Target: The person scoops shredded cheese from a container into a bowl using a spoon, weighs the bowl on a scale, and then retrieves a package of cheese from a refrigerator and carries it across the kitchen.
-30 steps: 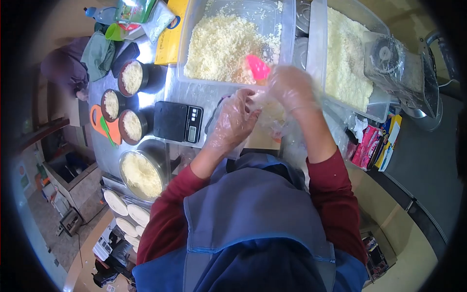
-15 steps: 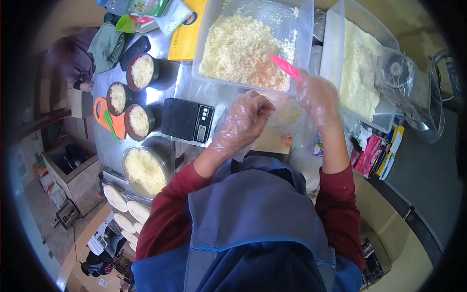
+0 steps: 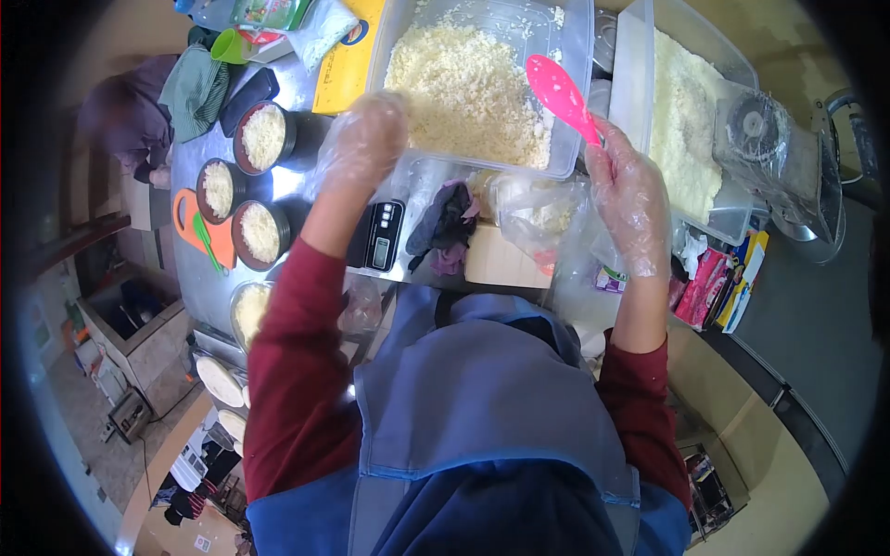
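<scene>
My right hand (image 3: pixel 630 190), in a clear plastic glove, is closed round the handle of a pink spoon (image 3: pixel 560 91). The spoon's bowl is raised over a clear plastic bin (image 3: pixel 484 161) of crumbly white food (image 3: pixel 468 88). At the bin's left corner is my gloved left hand (image 3: pixel 366 139), seen from its back; blur and the angle hide its fingers. Below that hand, a black digital scale (image 3: pixel 380 236) is partly covered by my forearm. Three dark bowls (image 3: pixel 264 137) filled with the white crumbs stand farther left.
A second bin (image 3: pixel 686 130) of white food stands right, beside a plastic-wrapped machine (image 3: pixel 765 139). A yellow box (image 3: pixel 350 60) is behind my left hand. An orange board (image 3: pixel 193 227), green spatula (image 3: pixel 209 243) and metal bowl (image 3: pixel 250 310) lie left. Another person (image 3: pixel 130 111) is at far left.
My left hand has moved left and away from my body, from before the bin to its left corner. My right hand has shifted slightly right, with the pink spoon tilted up.
</scene>
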`<state>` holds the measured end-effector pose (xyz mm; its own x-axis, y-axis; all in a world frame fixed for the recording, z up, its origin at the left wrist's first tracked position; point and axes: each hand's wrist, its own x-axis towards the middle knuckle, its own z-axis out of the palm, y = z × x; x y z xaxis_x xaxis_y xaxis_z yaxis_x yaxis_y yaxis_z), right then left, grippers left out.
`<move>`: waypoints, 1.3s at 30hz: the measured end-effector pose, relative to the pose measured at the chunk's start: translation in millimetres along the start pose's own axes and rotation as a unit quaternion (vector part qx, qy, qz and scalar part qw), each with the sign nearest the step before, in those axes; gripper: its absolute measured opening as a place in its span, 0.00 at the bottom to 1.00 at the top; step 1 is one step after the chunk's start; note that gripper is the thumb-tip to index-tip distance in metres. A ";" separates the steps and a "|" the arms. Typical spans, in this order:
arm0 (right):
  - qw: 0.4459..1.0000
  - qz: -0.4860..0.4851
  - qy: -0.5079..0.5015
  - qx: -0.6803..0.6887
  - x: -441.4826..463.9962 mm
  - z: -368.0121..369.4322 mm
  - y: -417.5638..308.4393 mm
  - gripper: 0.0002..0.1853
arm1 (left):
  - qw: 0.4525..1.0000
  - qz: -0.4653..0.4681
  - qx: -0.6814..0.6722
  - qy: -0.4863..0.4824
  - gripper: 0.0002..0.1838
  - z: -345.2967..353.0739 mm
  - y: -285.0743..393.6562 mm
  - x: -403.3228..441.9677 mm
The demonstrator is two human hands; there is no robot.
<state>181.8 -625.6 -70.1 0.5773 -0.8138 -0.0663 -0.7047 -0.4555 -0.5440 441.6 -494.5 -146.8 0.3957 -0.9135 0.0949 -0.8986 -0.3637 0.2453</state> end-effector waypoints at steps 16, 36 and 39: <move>0.997 0.048 -0.039 0.048 -21.2 -5.2 10.9 0.16 | 0.893 -0.118 -0.302 -0.313 0.14 -4.2 -35.0 53.1; 0.999 0.024 -0.005 0.046 -20.4 -2.2 6.3 0.16 | 0.950 0.213 -0.135 -0.186 0.16 46.8 53.1 55.0; 0.997 0.051 0.024 0.046 -22.0 -14.5 -2.7 0.16 | 0.945 0.256 -0.128 -0.158 0.12 73.0 82.8 72.8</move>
<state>165.0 -611.6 -55.1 0.4824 -0.8716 -0.0876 -0.7173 -0.3357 -0.6105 382.2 -604.4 -190.0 -0.1902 -0.9816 -0.0177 -0.8654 0.1591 0.4751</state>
